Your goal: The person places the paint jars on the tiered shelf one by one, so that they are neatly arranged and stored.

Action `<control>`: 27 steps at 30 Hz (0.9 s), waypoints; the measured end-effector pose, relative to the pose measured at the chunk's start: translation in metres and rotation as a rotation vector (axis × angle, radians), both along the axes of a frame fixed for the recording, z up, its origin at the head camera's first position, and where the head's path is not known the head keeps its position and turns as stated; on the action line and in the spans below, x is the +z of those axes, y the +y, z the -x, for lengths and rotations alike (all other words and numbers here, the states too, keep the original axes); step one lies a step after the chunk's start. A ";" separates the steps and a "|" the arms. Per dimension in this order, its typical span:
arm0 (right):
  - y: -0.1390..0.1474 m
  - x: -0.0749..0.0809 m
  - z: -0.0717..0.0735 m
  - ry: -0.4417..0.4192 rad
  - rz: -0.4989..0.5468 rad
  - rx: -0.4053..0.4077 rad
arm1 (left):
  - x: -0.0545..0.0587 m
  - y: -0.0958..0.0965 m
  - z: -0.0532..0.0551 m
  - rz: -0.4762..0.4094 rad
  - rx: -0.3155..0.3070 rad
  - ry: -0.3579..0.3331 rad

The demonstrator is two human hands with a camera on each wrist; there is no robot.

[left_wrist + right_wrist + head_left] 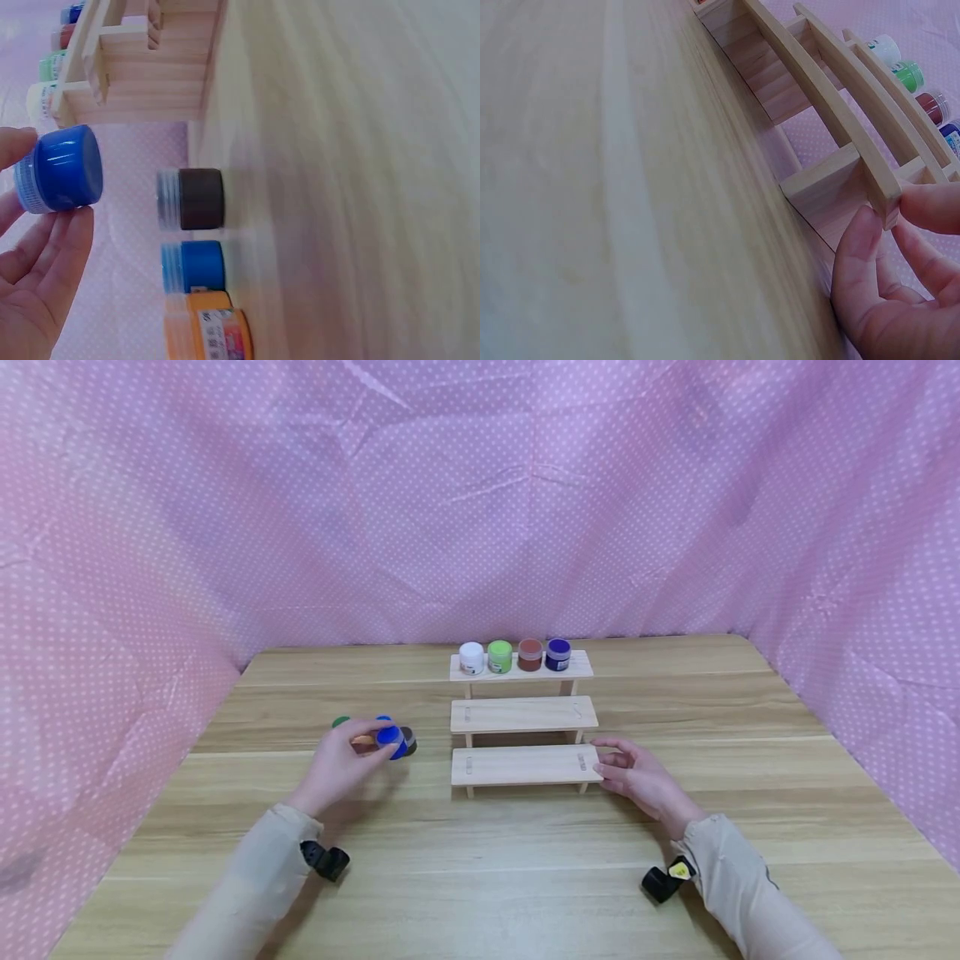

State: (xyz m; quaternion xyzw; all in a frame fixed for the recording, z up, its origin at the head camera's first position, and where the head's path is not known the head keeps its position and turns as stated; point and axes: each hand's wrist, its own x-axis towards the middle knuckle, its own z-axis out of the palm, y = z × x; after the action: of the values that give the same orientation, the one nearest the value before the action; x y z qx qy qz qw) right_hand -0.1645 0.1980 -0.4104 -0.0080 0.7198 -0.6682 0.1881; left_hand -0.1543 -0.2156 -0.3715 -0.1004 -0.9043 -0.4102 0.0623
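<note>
Pinching rack [525,766] and blue jar [66,169], hands [341,767] [641,777] show its base [93,163] only from left wrist.

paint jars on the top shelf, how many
4, left to right on the shelf: white jar, lime-green jar, reddish-brown jar, dark-blue jar; none looks hidden.

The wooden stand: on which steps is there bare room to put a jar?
The middle step, between the other two, is bare; so is the bottom step, up to its right end, which the right hand pinches. The top step is crowded: four jars stand in a row, leaving little room at its right end.
</note>
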 end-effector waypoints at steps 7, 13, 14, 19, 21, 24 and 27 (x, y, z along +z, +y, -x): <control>0.000 0.000 -0.001 -0.006 -0.017 -0.008 | 0.010 0.010 0.001 -0.045 0.016 0.048; 0.000 0.000 0.000 -0.007 -0.015 -0.010 | 0.016 0.021 0.004 -0.079 -0.005 0.073; 0.001 0.000 0.000 -0.006 -0.015 -0.009 | 0.016 0.024 0.005 -0.087 -0.010 0.078; 0.003 -0.002 -0.001 -0.007 -0.022 -0.007 | 0.020 0.041 0.007 -0.115 -0.024 0.098; 0.003 -0.002 -0.002 -0.001 -0.020 -0.004 | 0.020 0.047 0.007 -0.130 -0.026 0.101; 0.003 -0.003 -0.002 0.013 -0.019 0.002 | 0.019 0.057 0.010 -0.153 -0.039 0.107; 0.005 -0.004 -0.004 0.014 -0.021 0.005 | 0.019 0.067 0.011 -0.167 -0.046 0.105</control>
State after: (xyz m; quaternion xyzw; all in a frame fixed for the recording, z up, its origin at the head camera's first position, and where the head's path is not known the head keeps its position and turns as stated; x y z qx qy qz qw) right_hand -0.1607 0.2030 -0.4144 -0.0124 0.7281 -0.6600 0.1848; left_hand -0.1652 -0.1486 -0.3522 -0.1370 -0.8599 -0.4796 0.1082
